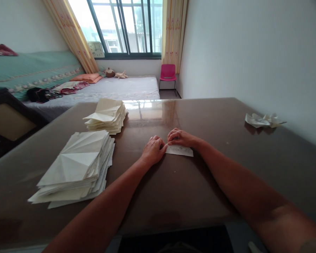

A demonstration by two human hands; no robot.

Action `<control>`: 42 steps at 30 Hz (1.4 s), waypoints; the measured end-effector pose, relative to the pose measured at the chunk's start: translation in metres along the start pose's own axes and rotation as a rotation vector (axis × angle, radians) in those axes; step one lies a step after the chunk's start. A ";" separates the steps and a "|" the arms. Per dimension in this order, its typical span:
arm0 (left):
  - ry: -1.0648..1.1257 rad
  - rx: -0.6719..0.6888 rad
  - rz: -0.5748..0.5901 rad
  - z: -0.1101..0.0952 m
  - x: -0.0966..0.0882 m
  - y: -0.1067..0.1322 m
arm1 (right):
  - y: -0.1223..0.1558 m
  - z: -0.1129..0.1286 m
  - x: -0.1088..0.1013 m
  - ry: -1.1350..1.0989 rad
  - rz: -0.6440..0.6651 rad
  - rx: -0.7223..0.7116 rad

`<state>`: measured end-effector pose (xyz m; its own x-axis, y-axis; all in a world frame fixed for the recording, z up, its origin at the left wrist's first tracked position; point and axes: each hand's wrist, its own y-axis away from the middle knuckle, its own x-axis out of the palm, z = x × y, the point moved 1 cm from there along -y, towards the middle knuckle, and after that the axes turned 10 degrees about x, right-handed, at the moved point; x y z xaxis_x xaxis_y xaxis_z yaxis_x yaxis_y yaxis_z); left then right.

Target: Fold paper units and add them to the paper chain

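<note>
A narrow folded strip of white paper (180,150) with small print or writing on it lies on the brown table in front of me. My left hand (155,149) rests at the paper's left end, its fingers closed around that edge. Close beside it, my right hand (179,137) pinches the paper's upper left edge, thumb and fingers pressed together. The fingertips of both hands nearly meet. Part of the paper's left end is hidden beneath them.
A large stack of creased white sheets (76,161) lies left of my left forearm. Behind it stands a smaller stack of cream sheets (106,114). A crumpled or folded paper piece (263,120) sits at the table's right. Beyond the table (205,116) are a bed (131,86) and a pink chair (168,72).
</note>
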<state>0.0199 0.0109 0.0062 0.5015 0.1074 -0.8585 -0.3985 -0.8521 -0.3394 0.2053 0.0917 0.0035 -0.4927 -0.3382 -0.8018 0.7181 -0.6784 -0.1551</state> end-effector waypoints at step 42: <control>-0.022 0.368 0.102 0.006 -0.036 0.011 | 0.056 0.005 -0.013 0.096 -0.217 0.014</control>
<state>-0.0077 0.0009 0.0312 0.4296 0.0460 -0.9018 -0.6966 -0.6187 -0.3634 0.2490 0.0548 0.0082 -0.5849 -0.1205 -0.8021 0.5936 -0.7375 -0.3221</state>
